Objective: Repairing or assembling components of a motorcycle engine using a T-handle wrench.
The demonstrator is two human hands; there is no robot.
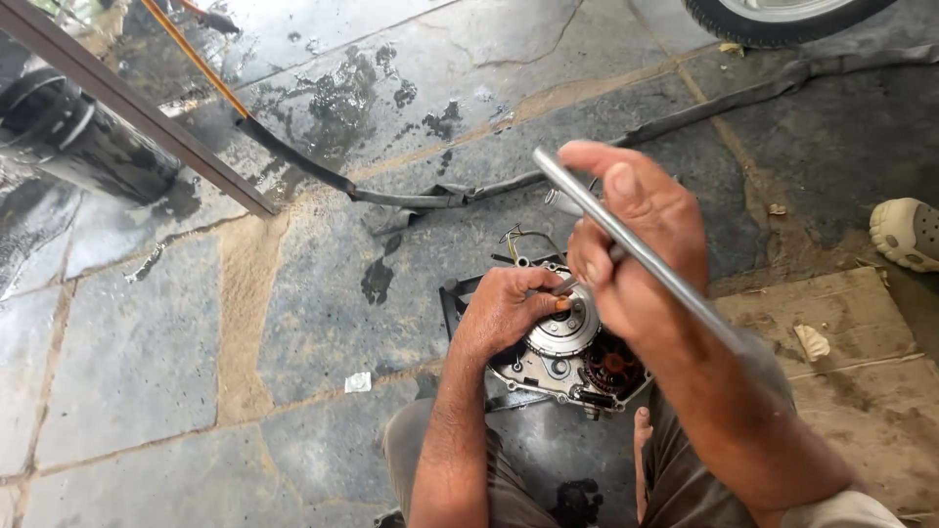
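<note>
A metal engine part (565, 360) with a round silver drum and a dark gear lies on the stone floor between my knees. My left hand (504, 308) rests on the round drum, fingers curled over its rim. Above it, my right hand (636, 244) grips a long shiny steel rod (626, 240) that slants from upper left down along my forearm. The lower end of the tool near the drum is hidden by my fingers.
A flat black hose (411, 196) runs across the wet stone floor. A brown bar (137, 108) crosses the upper left, by a dark cylinder (78, 142). Cardboard (841, 332) lies at right, a pale shoe (908, 233) beyond it, a tyre (773, 20) at top.
</note>
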